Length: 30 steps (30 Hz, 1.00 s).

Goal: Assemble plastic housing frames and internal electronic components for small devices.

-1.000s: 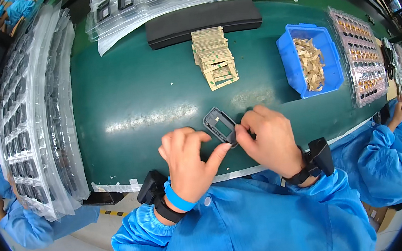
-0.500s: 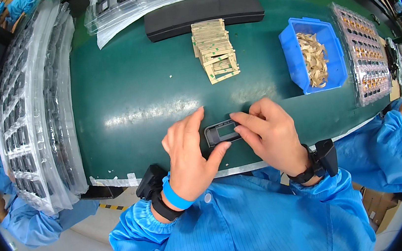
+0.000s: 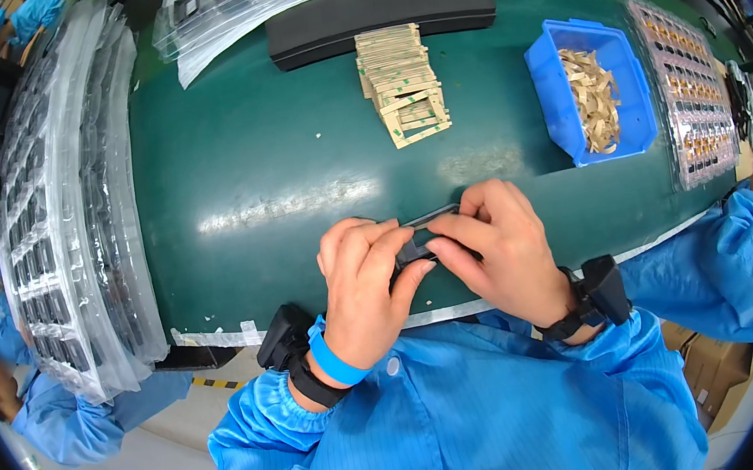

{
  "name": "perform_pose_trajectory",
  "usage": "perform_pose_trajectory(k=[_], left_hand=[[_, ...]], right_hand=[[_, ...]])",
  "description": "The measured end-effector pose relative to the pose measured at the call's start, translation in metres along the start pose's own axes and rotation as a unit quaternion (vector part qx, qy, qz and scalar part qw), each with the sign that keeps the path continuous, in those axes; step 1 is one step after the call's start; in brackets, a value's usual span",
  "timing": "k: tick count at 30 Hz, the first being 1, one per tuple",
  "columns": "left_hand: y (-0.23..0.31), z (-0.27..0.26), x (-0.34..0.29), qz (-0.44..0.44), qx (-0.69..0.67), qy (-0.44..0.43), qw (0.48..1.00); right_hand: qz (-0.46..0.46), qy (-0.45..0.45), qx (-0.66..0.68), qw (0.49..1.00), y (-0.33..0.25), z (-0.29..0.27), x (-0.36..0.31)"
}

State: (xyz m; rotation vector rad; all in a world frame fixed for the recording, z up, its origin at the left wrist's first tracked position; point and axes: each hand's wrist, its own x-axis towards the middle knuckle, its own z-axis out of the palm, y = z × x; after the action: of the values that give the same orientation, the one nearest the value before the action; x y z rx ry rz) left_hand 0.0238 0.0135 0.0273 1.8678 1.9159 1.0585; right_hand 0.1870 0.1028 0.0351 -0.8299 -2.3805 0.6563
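Observation:
Low over the near part of the table, a small dark, rounded-rectangular plastic housing (image 3: 413, 251) with a window-like opening is tilted between my hands. My left hand (image 3: 358, 274) grips its left end, with the thumb below and curled fingers above. At its right end my right hand (image 3: 516, 252) is closed, index finger and thumb pressed to the part. A thin pale edge shows along the housing's far side, too small to make out. My fingers hide both ends. Beyond my hands lies a fanned stack of tan adhesive frames (image 3: 401, 79) with green marks.
A blue bin (image 3: 552, 104) of tan paper scraps stands at right, beside clear trays (image 3: 691, 97) of small parts. Stacked plastic trays (image 3: 69, 224) rise at left. A long black block (image 3: 380, 19) lies behind the tan frames. A co-worker's blue sleeve (image 3: 724, 265) is at right.
My left hand has closed from spread fingers onto the housing's left end. The housing has tipped up from lying flatter. My right hand stays at its right end.

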Motion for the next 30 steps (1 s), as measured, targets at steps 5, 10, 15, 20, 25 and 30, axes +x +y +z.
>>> perform_pose_trajectory(k=[5, 10, 15, 20, 25, 30], left_hand=[[0.006, 0.009, 0.0, 0.023, 0.004, 0.01, 1.0], [0.007, 0.011, -0.001, 0.027, 0.025, 0.015, 0.999], [0.008, 0.012, -0.001, 0.031, 0.025, 0.017, 0.999], [0.004, 0.013, -0.005, 0.021, 0.025, 0.006, 0.999], [0.005, 0.012, -0.005, 0.024, 0.028, 0.005, 0.999], [0.008, 0.01, -0.002, 0.032, 0.035, 0.008, 0.999]], right_hand=[[0.065, 0.072, -0.022, 0.995, 0.0, 0.008, 0.004], [0.123, 0.097, -0.052, 0.986, -0.002, 0.003, 0.003], [0.132, 0.077, -0.087, 0.984, -0.007, 0.002, 0.005], [0.138, 0.086, -0.082, 0.983, -0.008, 0.003, 0.008], [0.118, 0.072, -0.111, 0.984, -0.008, 0.002, 0.01], [0.032, 0.051, -0.213, 0.975, -0.004, 0.008, 0.009]])
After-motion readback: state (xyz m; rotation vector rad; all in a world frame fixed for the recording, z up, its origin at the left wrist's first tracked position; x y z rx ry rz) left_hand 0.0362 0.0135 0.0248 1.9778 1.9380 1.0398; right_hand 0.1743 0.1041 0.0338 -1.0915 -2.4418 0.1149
